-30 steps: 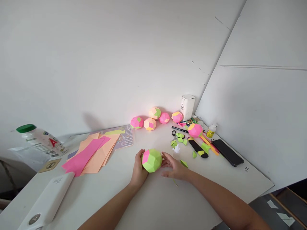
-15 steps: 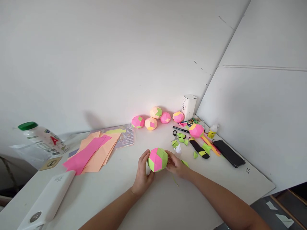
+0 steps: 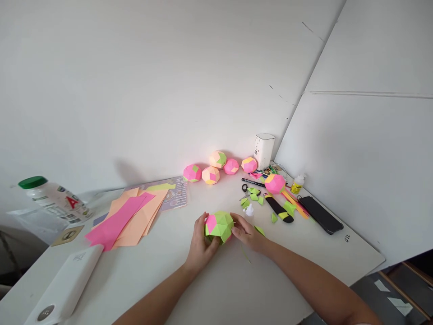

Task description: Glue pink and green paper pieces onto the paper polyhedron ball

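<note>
A faceted paper ball (image 3: 221, 225) in green and pink sits between my two hands over the table. A dark gap shows in its lower left side. My left hand (image 3: 202, 241) is closed around its left side, the thumb at the gap. On the right, my right hand (image 3: 246, 232) grips the ball with thumb and fingers. Just behind that hand stands a white glue bottle (image 3: 249, 211), partly hidden. Small green paper pieces (image 3: 253, 197) lie beyond it near the scissors (image 3: 244, 188).
Several finished paper balls (image 3: 210, 175) line the wall. At right are a box cutter (image 3: 279, 208), a phone (image 3: 320, 215) and a yellow-labelled bottle (image 3: 297, 184). Pink and peach sheets (image 3: 135, 216), a white device (image 3: 67, 284) and a green-capped bottle (image 3: 56, 198) are at left.
The paper ball has been turned in my hands. Its pink face has moved to the left, more green faces show on top, and a gap has come into view.
</note>
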`<state>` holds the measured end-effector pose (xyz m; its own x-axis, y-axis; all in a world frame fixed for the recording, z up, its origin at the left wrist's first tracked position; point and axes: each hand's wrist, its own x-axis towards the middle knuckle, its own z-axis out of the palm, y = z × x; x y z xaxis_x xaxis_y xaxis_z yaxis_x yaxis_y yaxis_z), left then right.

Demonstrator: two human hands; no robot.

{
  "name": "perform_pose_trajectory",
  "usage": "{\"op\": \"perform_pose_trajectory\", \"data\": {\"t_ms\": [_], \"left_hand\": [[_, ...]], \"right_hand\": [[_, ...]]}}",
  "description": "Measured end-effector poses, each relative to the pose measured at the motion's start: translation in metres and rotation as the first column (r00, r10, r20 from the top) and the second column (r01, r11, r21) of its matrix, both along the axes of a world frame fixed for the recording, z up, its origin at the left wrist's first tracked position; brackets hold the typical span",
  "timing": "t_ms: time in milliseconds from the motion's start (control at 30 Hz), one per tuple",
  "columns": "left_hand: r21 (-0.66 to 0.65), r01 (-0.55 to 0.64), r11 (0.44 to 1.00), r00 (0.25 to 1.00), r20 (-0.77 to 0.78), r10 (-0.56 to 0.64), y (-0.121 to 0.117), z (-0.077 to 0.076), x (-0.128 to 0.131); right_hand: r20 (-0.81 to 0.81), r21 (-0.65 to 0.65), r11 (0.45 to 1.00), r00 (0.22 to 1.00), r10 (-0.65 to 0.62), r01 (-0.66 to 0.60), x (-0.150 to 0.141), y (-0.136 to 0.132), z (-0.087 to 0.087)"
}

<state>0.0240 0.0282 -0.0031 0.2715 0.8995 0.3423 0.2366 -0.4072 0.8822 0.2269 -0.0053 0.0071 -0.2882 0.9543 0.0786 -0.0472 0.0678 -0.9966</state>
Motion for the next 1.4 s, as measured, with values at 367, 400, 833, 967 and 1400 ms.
{"op": "perform_pose_trajectory", "data": {"t_ms": [367, 400, 833, 967, 1400], "left_hand": [[0.16, 0.079, 0.984, 0.993, -0.102, -0.063, 0.001, -0.001, -0.002], [0.185, 0.108, 0.977, 0.99, -0.105, -0.09, 0.001, -0.001, -0.002], [0.216, 0.223, 0.951, 0.972, -0.125, -0.199, -0.002, 0.001, -0.003], [0.188, 0.21, 0.96, 0.973, -0.138, -0.186, -0.003, 0.001, -0.003], [-0.175, 0.131, 0.976, 0.988, -0.055, -0.142, 0.003, -0.002, -0.005]], "right_hand": [[0.072, -0.037, 0.993, 0.992, -0.107, 0.11, 0.001, 0.001, 0.001], [0.078, -0.036, 0.993, 0.991, -0.111, 0.114, 0.001, 0.001, 0.001], [0.077, -0.041, 0.989, 0.988, -0.137, 0.141, 0.001, 0.002, -0.003], [0.05, -0.05, 0.993, 0.993, -0.108, 0.111, 0.0, -0.002, 0.006], [0.076, -0.106, 0.986, 0.99, -0.12, 0.128, 0.001, -0.001, 0.0]]}}
